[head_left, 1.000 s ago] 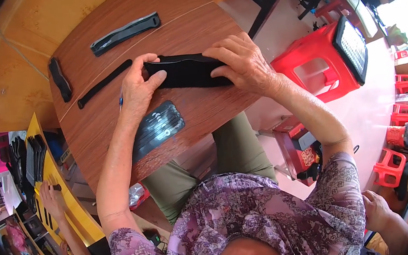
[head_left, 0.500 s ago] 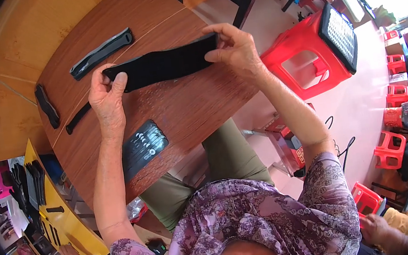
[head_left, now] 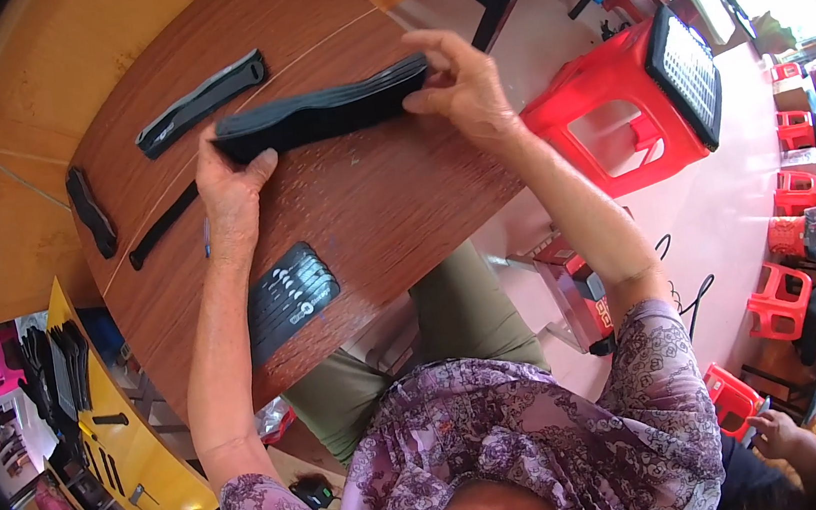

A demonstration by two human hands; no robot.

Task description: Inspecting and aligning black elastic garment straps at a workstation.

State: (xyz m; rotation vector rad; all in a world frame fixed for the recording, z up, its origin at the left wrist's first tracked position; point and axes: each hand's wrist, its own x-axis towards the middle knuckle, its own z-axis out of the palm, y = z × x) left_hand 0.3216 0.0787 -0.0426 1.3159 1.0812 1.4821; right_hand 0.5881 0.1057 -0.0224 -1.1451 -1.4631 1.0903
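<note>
Between my two hands, above the wooden table, is a stack of black fabric strips, its layered grey edges facing up and its black face toward me. My left hand grips the left end, thumb in front. At the right end, my right hand pinches the strips between thumb and fingers. Left of the stack lie a folded grey-and-black strap bundle, a thin black strip partly behind my left hand, and a short dark strap. Nearer me, a black pack with white print rests partly behind my left forearm.
The brown table ends just before my lap. To the right stands a red plastic stool with a black-rimmed tray against it. A yellow board with black strips is at lower left. Another person's hand shows at lower right.
The stack has tipped so its layered upper edges now show. My left hand has moved slightly right, and the fingers of my right hand have lifted somewhat.
</note>
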